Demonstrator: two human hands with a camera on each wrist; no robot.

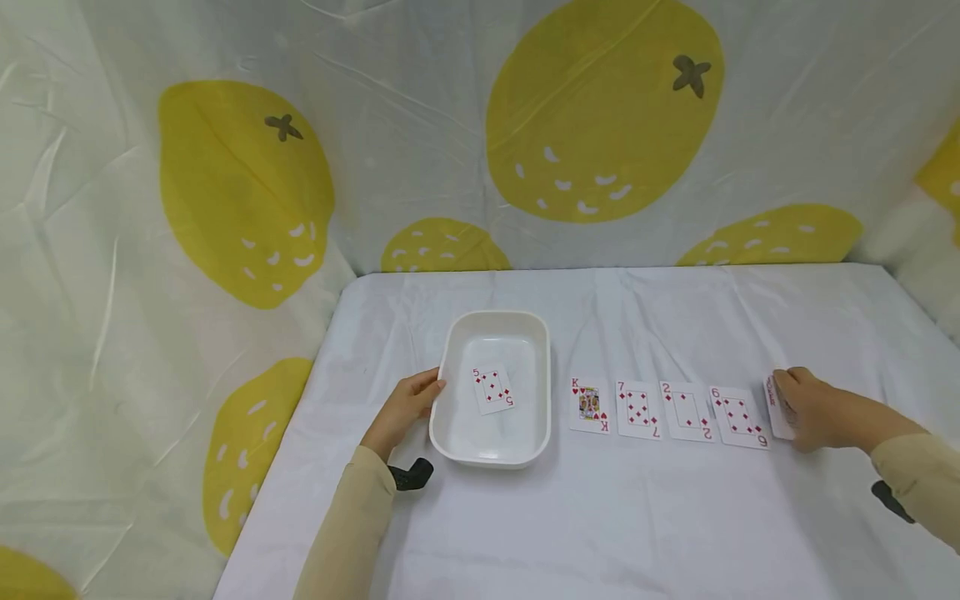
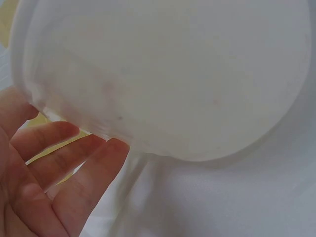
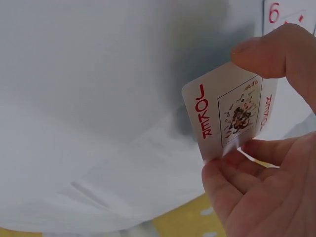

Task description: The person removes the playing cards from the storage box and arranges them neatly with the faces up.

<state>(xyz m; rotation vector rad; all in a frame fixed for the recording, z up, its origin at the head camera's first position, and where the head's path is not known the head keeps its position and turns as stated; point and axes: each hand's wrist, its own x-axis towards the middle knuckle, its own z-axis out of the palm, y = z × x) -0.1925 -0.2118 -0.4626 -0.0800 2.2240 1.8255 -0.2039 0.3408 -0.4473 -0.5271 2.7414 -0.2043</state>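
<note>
My left hand (image 1: 405,410) holds the left side of a white plastic tray (image 1: 546,392), its bent fingers against the wall below the rim in the left wrist view. A five of diamonds (image 1: 492,390) lies face up in the tray. At the right, my right hand (image 1: 825,410) pinches a joker card (image 3: 213,111) by its edges, thumb on one side and fingertips on the other. The joker's face shows in the right wrist view, tilted close over the cloth. Beside it on the cloth lies the six of diamonds (image 1: 741,418).
To the right of the tray, a king of hearts (image 1: 589,406), a seven of diamonds (image 1: 638,410) and a two of diamonds (image 1: 686,412) lie face up in one row with the six. White cloth (image 1: 600,525) covers the table. A lemon-print curtain (image 1: 420,108) hangs behind and at the left.
</note>
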